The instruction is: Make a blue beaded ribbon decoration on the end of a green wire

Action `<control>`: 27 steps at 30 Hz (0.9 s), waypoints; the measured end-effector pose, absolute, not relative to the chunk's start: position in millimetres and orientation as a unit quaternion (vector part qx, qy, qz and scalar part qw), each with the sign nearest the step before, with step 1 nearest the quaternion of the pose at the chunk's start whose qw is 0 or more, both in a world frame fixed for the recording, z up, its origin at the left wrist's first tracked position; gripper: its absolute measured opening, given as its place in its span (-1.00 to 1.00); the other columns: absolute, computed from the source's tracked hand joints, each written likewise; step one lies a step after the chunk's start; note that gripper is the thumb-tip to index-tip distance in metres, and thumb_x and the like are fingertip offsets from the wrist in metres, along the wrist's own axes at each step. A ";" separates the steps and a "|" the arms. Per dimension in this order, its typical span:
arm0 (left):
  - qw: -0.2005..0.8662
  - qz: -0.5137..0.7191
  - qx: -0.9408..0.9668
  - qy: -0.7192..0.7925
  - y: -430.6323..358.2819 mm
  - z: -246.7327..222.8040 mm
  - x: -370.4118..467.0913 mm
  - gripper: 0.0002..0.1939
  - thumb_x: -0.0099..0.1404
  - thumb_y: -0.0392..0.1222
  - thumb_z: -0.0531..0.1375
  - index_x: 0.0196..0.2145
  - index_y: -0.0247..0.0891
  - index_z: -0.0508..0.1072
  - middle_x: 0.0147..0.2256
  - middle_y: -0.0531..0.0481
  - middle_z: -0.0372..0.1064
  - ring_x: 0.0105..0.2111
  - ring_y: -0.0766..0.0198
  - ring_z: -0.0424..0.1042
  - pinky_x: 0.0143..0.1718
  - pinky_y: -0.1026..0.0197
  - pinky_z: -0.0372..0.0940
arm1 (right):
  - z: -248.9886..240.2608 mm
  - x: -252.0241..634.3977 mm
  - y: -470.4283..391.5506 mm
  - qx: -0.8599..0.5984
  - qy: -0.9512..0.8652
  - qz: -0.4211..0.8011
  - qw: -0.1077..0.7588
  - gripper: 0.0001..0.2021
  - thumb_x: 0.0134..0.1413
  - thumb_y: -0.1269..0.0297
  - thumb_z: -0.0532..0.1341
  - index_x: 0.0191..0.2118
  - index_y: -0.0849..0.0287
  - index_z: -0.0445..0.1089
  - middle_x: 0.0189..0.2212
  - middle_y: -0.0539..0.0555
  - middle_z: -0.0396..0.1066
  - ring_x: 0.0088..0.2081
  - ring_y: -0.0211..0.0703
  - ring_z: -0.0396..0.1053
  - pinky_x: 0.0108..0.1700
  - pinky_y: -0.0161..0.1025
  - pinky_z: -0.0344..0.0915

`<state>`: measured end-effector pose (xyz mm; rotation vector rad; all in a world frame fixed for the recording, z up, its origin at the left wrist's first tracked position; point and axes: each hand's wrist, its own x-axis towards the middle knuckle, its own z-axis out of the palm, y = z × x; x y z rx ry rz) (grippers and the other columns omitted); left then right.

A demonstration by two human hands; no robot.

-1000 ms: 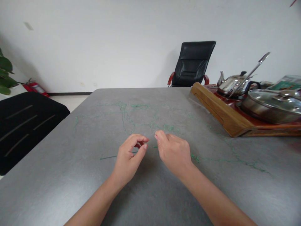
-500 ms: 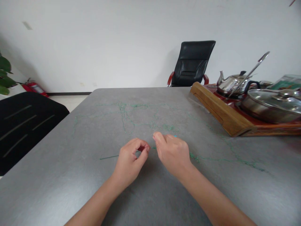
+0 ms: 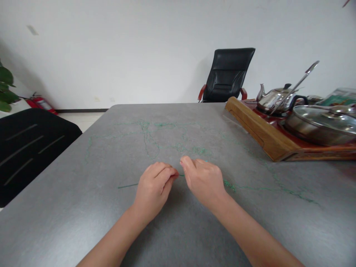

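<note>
A thin, straight green cord [image 3: 128,185] sticks out to the left from under my left hand [image 3: 155,187]. My left hand is closed in a pinch on it, thumb against fingertips. A short stretch of the cord shows in the small gap between the hands. Beside it, my right hand [image 3: 204,180] is curled closed with its knuckles up; the cord runs into it, though the fingertips are hidden. Just right of that hand lies a clump of green thread [image 3: 229,185], trailing off to the right. A tiny blue bit peeks out behind my right knuckles.
Fine green threads [image 3: 164,125] straggle across the grey table [image 3: 69,207]. At the right, a wooden tray [image 3: 250,128] holds a steel kettle [image 3: 278,98] and a lidded pan [image 3: 319,128]. A black chair [image 3: 228,78] stands behind the table, another [image 3: 33,144] at the left.
My left fingers, which formed an open ring with a gap, have closed together into a tighter pinch. My right hand is nearly still.
</note>
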<state>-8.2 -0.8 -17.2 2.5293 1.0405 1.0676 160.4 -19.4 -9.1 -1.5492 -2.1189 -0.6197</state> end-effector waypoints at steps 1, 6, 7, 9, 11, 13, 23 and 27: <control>0.096 0.355 0.860 0.354 -0.9 -17.0 -8.0 -0.84 0.37 -0.32 0.08 -0.30 -0.23 0.45 -0.35 -0.06 0.45 -0.32 0.19 0.38 -0.27 0.16 0.25 | -9.2 160.3 -19.5 -0.559 -0.768 -0.221 0.221 -0.78 0.27 0.41 0.03 -0.39 0.14 0.33 -0.64 -0.02 0.35 -0.58 -0.21 0.26 -0.49 -0.22 -0.08; 0.178 0.348 0.844 0.367 -1.4 -14.0 -6.0 -0.84 0.35 -0.37 0.06 -0.33 -0.25 0.41 -0.35 -0.04 0.42 -0.30 0.22 0.37 -0.25 0.19 0.23 | -8.6 161.2 -18.6 -0.551 -0.771 -0.219 0.232 -0.79 0.26 0.41 0.05 -0.40 0.14 0.34 -0.64 -0.02 0.35 -0.58 -0.21 0.28 -0.49 -0.22 -0.06; 0.217 0.351 0.831 0.373 -1.3 -13.5 -5.6 -0.84 0.34 -0.38 0.06 -0.34 -0.25 0.40 -0.36 -0.01 0.40 -0.32 0.25 0.37 -0.26 0.22 0.23 | -8.5 161.7 -18.4 -0.551 -0.771 -0.219 0.232 -0.79 0.26 0.40 0.06 -0.40 0.14 0.34 -0.64 -0.02 0.35 -0.57 -0.21 0.28 -0.49 -0.22 -0.05; 0.290 0.351 0.800 0.390 -0.7 -13.4 -5.2 -0.86 0.33 -0.35 0.08 -0.37 -0.25 0.40 -0.40 0.03 0.39 -0.35 0.29 0.37 -0.28 0.27 0.23 | -8.7 162.3 -18.1 -0.550 -0.772 -0.219 0.232 -0.79 0.26 0.40 0.06 -0.40 0.14 0.34 -0.63 -0.02 0.36 -0.57 -0.21 0.29 -0.48 -0.22 -0.05; 0.342 0.344 0.775 0.404 0.3 -14.3 -5.5 -0.85 0.34 -0.29 0.09 -0.39 -0.24 0.40 -0.43 0.06 0.38 -0.39 0.31 0.35 -0.31 0.28 0.23 | -9.5 162.4 -18.3 -0.552 -0.771 -0.219 0.230 -0.78 0.26 0.40 0.05 -0.40 0.14 0.35 -0.64 -0.02 0.36 -0.57 -0.21 0.29 -0.48 -0.22 -0.05; 0.383 0.337 0.756 0.410 1.3 -15.3 -6.5 -0.84 0.33 -0.25 0.09 -0.39 -0.25 0.41 -0.44 0.06 0.37 -0.40 0.31 0.34 -0.33 0.28 0.22 | -10.4 161.6 -18.9 -0.552 -0.772 -0.217 0.228 -0.77 0.26 0.41 0.04 -0.40 0.14 0.36 -0.64 -0.02 0.36 -0.57 -0.21 0.28 -0.49 -0.22 -0.05; 0.443 0.303 0.760 0.366 2.6 -2.1 -11.3 -0.82 0.33 -0.22 0.10 -0.43 -0.25 0.39 -0.45 0.07 0.29 -0.41 0.31 0.26 -0.33 0.29 0.15 | 5.4 180.6 -9.3 -0.555 -0.765 0.124 0.302 -0.86 0.18 0.37 0.16 -0.37 0.14 0.45 -0.46 -0.06 0.43 -0.41 -0.29 0.34 -0.38 -0.34 0.09; 0.458 0.286 0.764 0.352 2.6 -0.5 -12.0 -0.81 0.34 -0.20 0.12 -0.43 -0.25 0.40 -0.44 0.07 0.27 -0.38 0.31 0.26 -0.30 0.28 0.14 | 8.1 198.0 -1.1 -0.551 -0.711 0.294 0.322 -0.87 0.07 0.32 0.24 -0.46 0.19 0.46 -0.65 -0.15 0.12 -0.58 -0.35 0.08 -0.51 -0.36 -0.03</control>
